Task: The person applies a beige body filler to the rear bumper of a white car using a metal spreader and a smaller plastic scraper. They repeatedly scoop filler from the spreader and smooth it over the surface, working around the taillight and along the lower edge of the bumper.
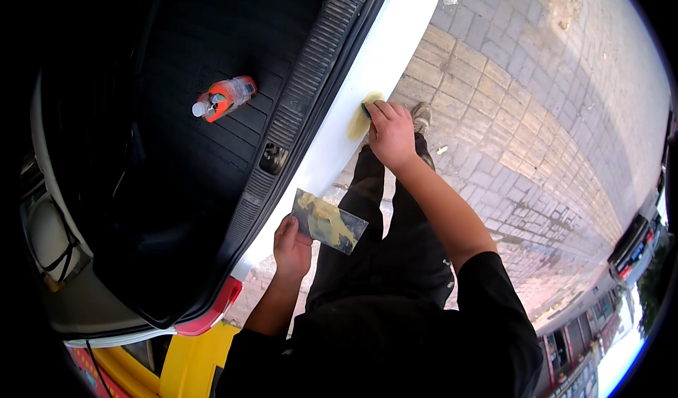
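My left hand [292,248] grips a flat rectangular putty board [328,223] by its near left edge. Yellowish putty is smeared across its dark face. Farther off, my right hand [393,131] pinches a small dark green putty spreader [366,109], mostly covered by my fingers. Its edge rests on a yellowish putty patch [357,125] on the white rear bumper [374,48] of a car. The board is held just beside the bumper, above my legs.
The car's open trunk [205,45], lined in black, lies to the left, with a red-labelled plastic bottle [229,96] on its floor. A ribbed sill [311,76] with a metal latch [273,158] borders it. A red tail light [215,310] is near. Paving [494,108] spreads to the right.
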